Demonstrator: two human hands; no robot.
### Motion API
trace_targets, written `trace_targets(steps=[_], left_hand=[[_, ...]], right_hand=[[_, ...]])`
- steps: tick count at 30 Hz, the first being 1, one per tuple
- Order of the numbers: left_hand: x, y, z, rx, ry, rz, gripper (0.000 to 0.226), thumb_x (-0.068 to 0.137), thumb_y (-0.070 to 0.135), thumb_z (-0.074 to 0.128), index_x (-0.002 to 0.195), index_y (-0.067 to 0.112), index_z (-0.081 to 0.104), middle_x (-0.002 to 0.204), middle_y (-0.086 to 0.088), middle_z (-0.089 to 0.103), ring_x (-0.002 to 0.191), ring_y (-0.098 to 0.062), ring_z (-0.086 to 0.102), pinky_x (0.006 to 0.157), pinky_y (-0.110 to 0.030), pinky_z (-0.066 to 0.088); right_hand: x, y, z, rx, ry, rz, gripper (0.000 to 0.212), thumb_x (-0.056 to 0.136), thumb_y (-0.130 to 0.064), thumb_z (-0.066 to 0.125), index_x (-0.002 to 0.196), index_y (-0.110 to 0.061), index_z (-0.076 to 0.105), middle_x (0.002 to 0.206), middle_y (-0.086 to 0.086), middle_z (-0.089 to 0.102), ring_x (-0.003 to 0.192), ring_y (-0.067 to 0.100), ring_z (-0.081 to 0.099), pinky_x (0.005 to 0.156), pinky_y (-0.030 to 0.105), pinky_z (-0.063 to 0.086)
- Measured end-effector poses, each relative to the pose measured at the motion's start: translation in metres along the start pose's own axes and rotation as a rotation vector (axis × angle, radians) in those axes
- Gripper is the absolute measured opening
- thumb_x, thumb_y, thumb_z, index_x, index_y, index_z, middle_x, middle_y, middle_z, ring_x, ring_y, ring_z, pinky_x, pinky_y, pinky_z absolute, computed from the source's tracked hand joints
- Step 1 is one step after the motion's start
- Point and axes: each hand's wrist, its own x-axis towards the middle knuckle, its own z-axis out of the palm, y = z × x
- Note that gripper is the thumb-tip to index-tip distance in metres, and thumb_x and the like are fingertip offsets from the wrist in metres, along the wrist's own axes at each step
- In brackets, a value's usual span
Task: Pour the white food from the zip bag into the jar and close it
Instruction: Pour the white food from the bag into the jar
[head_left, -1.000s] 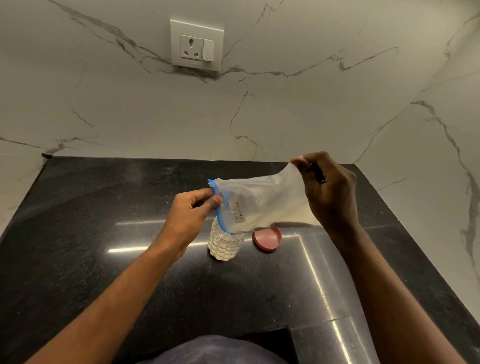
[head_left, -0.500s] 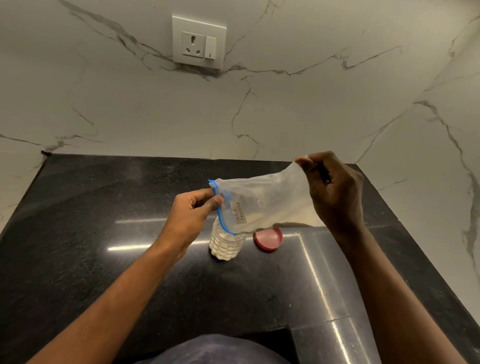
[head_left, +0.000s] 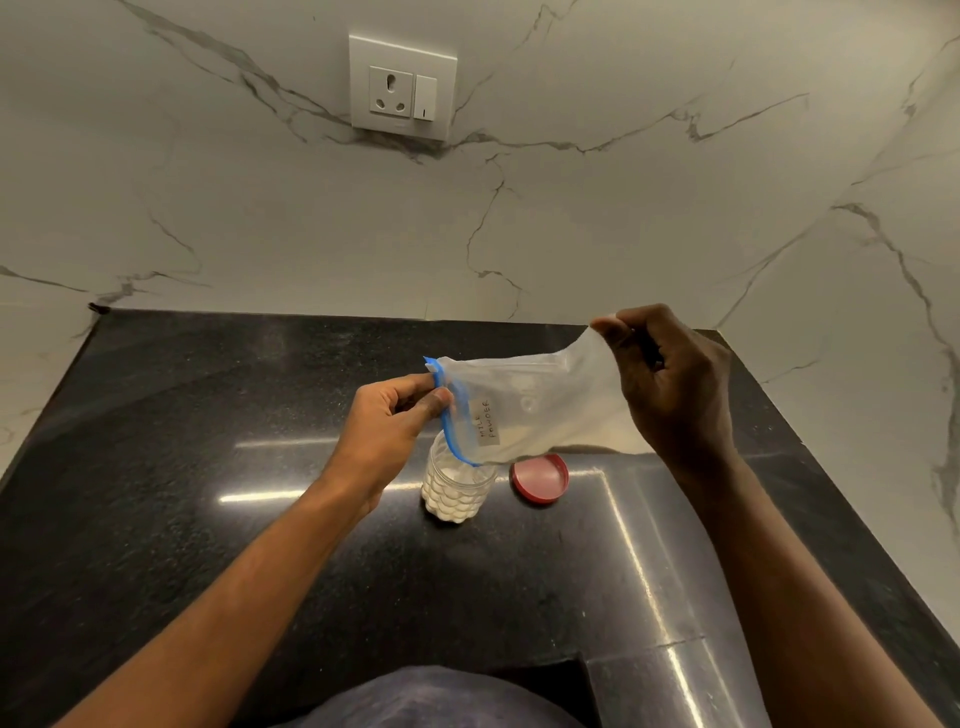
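A clear zip bag (head_left: 530, 410) with a blue zip edge and a "milk powder" label hangs tilted over a small clear jar (head_left: 453, 493) partly filled with white powder. My left hand (head_left: 389, 431) pinches the bag's blue mouth right above the jar's opening. My right hand (head_left: 675, 395) grips the bag's bottom corner and holds it higher. A thin layer of white powder lies along the bag's lower side. The jar's red lid (head_left: 540, 479) lies flat on the counter just right of the jar.
The black granite counter (head_left: 208, 467) meets white marble walls at the back and right. A wall socket (head_left: 402, 88) sits above. A dark cloth-covered shape (head_left: 431, 696) shows at the bottom edge.
The bag and both hands hold nearly the same pose; my right hand has lifted the bag's bottom corner slightly.
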Motion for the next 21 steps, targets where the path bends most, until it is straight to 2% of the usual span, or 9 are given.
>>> trace_targets(steps=[5, 8, 13, 16, 18, 21], left_hand=[[0.001, 0.002, 0.001, -0.004, 0.016, 0.001, 0.022, 0.099, 0.01, 0.068, 0.109, 0.027, 0.077, 0.094, 0.02, 0.081, 0.097, 0.002, 0.076, 0.077, -0.011, 0.059], [0.001, 0.002, 0.0, -0.009, 0.021, 0.005, 0.023, 0.099, 0.009, 0.068, 0.108, 0.029, 0.077, 0.097, 0.018, 0.081, 0.097, 0.001, 0.076, 0.078, -0.012, 0.06], [-0.001, 0.004, 0.001, -0.009, -0.01, -0.003, 0.023, 0.1, 0.006, 0.066, 0.111, 0.024, 0.076, 0.09, 0.024, 0.081, 0.091, 0.006, 0.076, 0.075, -0.009, 0.058], [-0.001, 0.003, 0.001, -0.013, -0.008, -0.004, 0.023, 0.1, 0.007, 0.066, 0.109, 0.025, 0.076, 0.092, 0.02, 0.082, 0.093, 0.005, 0.076, 0.076, -0.01, 0.058], [0.0, 0.003, 0.003, -0.014, -0.007, -0.001, 0.022, 0.1, 0.007, 0.067, 0.115, 0.019, 0.077, 0.099, 0.014, 0.081, 0.095, 0.002, 0.076, 0.077, -0.011, 0.058], [0.0, 0.003, 0.003, -0.024, -0.006, -0.007, 0.022, 0.1, 0.007, 0.067, 0.115, 0.018, 0.076, 0.097, 0.016, 0.081, 0.095, 0.003, 0.076, 0.076, -0.01, 0.058]], right_hand=[[0.005, 0.001, 0.003, -0.022, -0.038, -0.036, 0.021, 0.101, -0.022, 0.068, 0.096, -0.002, 0.07, 0.072, -0.011, 0.055, 0.063, -0.016, 0.053, 0.061, 0.001, 0.037], [0.008, 0.002, 0.003, -0.011, -0.02, -0.02, 0.024, 0.102, -0.025, 0.067, 0.096, -0.002, 0.07, 0.07, -0.007, 0.058, 0.06, -0.012, 0.05, 0.057, 0.006, 0.037], [0.008, 0.004, 0.002, 0.01, -0.017, -0.022, 0.024, 0.102, -0.028, 0.066, 0.097, -0.004, 0.071, 0.072, -0.01, 0.057, 0.065, -0.016, 0.054, 0.061, 0.001, 0.037], [0.01, 0.007, 0.001, 0.003, -0.036, -0.018, 0.022, 0.102, -0.026, 0.067, 0.097, -0.005, 0.07, 0.072, -0.014, 0.054, 0.066, -0.016, 0.054, 0.062, 0.001, 0.037], [0.011, 0.008, 0.0, 0.009, -0.014, -0.012, 0.021, 0.102, -0.025, 0.067, 0.097, -0.005, 0.07, 0.072, -0.019, 0.051, 0.067, -0.017, 0.055, 0.062, 0.0, 0.036], [0.011, 0.008, 0.0, 0.021, -0.003, -0.01, 0.022, 0.102, -0.027, 0.067, 0.097, -0.005, 0.07, 0.072, -0.014, 0.054, 0.067, -0.017, 0.055, 0.062, -0.001, 0.036]])
